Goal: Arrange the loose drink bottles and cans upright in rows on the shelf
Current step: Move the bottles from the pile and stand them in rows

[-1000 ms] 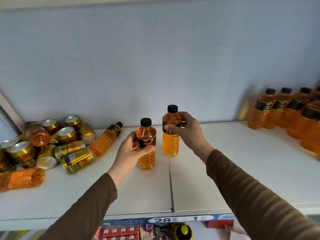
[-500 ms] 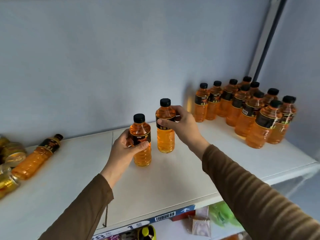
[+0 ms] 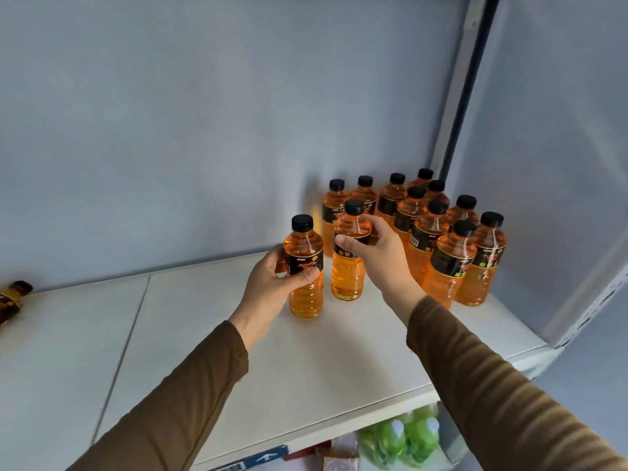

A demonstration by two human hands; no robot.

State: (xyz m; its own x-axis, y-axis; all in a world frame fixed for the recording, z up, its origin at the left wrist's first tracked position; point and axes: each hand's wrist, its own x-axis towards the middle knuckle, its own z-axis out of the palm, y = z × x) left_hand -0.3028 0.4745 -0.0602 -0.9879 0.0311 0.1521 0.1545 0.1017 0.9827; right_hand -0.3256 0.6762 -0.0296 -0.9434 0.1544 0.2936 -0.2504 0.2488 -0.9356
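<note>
- Our left hand (image 3: 272, 283) wraps the labelled waist of one bottle (image 3: 304, 271); our right hand (image 3: 380, 256) grasps a second bottle (image 3: 350, 253) at its shoulder, both upright on the shelf (image 3: 204, 334).
- Clear ribbed plastic, orange liquid, black caps and labels.
- The standing rows (image 3: 438, 239) crowd the right; at far left lies what seems another bottle (image 3: 12, 300).

bottles (image 3: 346, 263): I see orange drink, black caps, black labels with gold edging;
shelf (image 3: 204, 334): white;
sleeves (image 3: 176, 402): brown;
lower bottles (image 3: 407, 436): green
</note>
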